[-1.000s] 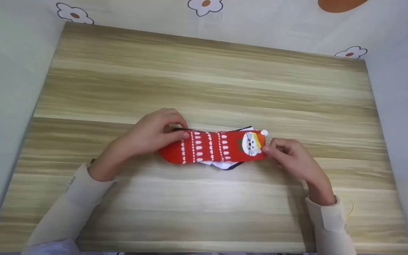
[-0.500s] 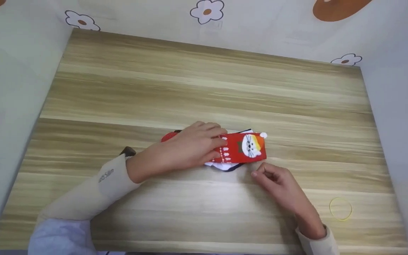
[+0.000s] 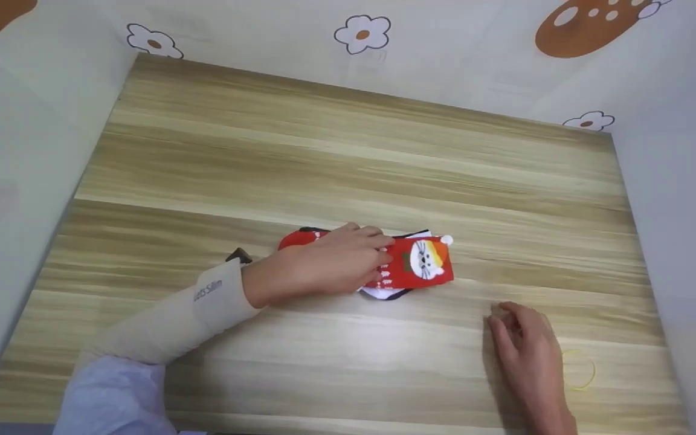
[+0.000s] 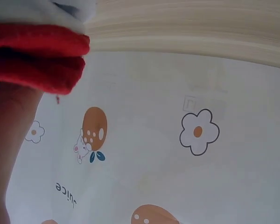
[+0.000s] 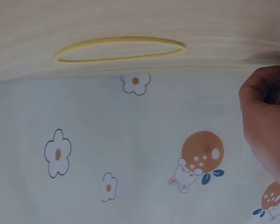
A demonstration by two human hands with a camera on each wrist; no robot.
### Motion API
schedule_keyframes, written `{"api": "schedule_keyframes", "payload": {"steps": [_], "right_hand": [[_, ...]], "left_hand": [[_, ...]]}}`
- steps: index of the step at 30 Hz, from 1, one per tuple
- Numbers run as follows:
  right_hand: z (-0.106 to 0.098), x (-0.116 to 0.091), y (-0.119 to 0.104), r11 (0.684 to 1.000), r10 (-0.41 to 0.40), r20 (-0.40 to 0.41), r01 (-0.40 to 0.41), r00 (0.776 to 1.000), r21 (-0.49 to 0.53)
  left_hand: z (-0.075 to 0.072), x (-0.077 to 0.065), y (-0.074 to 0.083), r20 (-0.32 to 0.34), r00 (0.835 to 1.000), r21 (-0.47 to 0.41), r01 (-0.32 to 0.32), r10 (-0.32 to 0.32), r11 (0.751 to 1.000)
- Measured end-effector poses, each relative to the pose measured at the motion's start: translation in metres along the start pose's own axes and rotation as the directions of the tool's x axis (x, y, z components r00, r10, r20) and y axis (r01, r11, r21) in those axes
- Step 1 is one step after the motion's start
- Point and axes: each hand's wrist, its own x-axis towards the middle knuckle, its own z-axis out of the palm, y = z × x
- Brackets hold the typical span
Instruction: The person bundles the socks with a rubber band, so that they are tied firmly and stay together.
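My left hand (image 3: 345, 257) rests on a red sock (image 3: 399, 279) with a cat face and a white pompom, its fingers stretched across the middle. Beneath the red sock, white and dark-edged cloth (image 3: 384, 295) sticks out. In the left wrist view, folded red fabric (image 4: 37, 39) shows close by. Off to the right, my right hand (image 3: 529, 350) hovers over or touches the table, fingers loosely curled around nothing. A thin yellow rubber band (image 3: 594, 370) lies just right of it and also appears in the right wrist view as a flattened loop (image 5: 130, 38).
The wood-grain table (image 3: 324, 151) is bordered by pale walls with flower prints (image 3: 362, 34). A small black object (image 3: 239, 255) shows by the left wrist, probably part of what is worn there.
My left hand has slid from the sock's toe end to its middle. My right hand has let go of the cuff end and moved right and nearer, towards the rubber band.
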Motion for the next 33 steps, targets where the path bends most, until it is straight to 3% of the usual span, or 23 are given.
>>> {"api": "schedule_keyframes", "payload": {"steps": [5,8,12,14,19,26,33], "right_hand": [[-0.013,-0.006,0.027,0.998,-0.012,-0.094,0.006,0.995,-0.059],[-0.022,-0.011,0.046,0.995,0.027,-0.121,-0.038,0.992,-0.092],[-0.033,-0.016,0.064,0.972,0.175,-0.051,-0.181,0.983,-0.148],[-0.039,-0.018,0.069,0.964,0.206,-0.032,-0.208,0.978,-0.165],[-0.051,-0.017,0.078,0.965,0.172,-0.059,-0.180,0.983,-0.190],[-0.064,-0.005,0.085,0.943,0.248,0.055,-0.228,0.967,-0.241],[-0.060,-0.004,0.082,0.949,0.223,0.082,-0.197,0.971,-0.247]], "left_hand": [[0.001,0.002,0.001,0.011,1.000,-0.020,0.012,-0.012,1.000],[0.001,0.002,0.001,0.025,1.000,-0.030,0.017,-0.016,0.999],[0.000,0.004,0.002,0.031,0.999,-0.036,0.019,-0.018,0.999],[0.001,0.005,0.002,0.031,0.999,-0.038,0.017,-0.016,0.999],[0.002,0.005,0.002,0.027,1.000,-0.039,0.012,-0.011,0.999],[0.002,0.005,0.001,0.015,1.000,-0.052,0.003,-0.002,0.999],[-0.001,0.007,-0.002,0.014,1.000,-0.116,0.006,-0.004,0.993]]}}
